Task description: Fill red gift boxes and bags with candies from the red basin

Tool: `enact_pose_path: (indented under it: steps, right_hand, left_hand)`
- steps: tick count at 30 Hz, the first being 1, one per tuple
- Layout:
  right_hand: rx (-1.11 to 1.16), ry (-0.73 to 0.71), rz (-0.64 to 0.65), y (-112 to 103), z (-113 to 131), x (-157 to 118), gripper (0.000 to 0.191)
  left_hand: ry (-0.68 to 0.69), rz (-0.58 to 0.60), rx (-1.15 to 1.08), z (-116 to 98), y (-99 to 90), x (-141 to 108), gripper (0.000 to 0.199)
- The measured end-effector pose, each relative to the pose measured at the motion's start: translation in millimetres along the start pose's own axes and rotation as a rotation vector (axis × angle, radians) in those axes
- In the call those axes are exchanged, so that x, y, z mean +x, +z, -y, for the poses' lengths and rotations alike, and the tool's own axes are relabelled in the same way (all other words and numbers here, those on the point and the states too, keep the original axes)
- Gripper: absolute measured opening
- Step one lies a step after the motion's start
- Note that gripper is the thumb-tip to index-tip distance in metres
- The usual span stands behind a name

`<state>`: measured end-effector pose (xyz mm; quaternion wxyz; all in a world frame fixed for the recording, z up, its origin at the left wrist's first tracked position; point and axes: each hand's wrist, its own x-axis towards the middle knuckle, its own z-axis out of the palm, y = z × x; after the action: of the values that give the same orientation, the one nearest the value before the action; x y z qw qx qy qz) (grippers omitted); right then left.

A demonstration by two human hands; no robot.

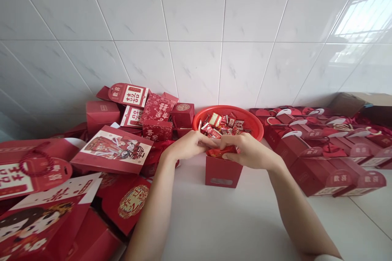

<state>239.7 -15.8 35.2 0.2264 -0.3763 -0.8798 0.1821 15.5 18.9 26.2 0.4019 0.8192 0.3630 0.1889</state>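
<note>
A small upright red gift box (223,171) with a slot-shaped window low on its front stands on the white surface. At its mouth sits a shiny red packet (221,152), partly covered by fingers. My right hand (252,153) is closed over the right side of the opening, thumb and fingers pinching the packet. From the left, my left hand (191,145) reaches the same opening with its fingers bent together; its fingertips are hidden near the right hand. Just behind the box, an orange-red plastic basket (259,124) holds many small wrapped sweets (214,124).
Left of me lies a loose pile of red gift boxes (113,149), some printed with figures. Rows of closed red boxes (318,169) with handles stand at right. A cardboard box (355,102) is at the far right. A tiled wall (196,65) rises behind.
</note>
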Motion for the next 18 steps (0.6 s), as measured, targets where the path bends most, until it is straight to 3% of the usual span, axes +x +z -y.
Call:
enact_pose_path:
  steps: [6,18]
  right_hand:
    - [0.219,-0.026,-0.158,-3.1,-4.6,-1.2,0.006]
    - [0.077,-0.026,0.035,2.6,-8.0,-0.2,0.013]
  left_hand:
    - [-0.016,0.024,-0.015,1.2,-0.8,-0.3,0.033]
    - [-0.010,0.005,-0.018,2.7,-1.2,0.0,0.035]
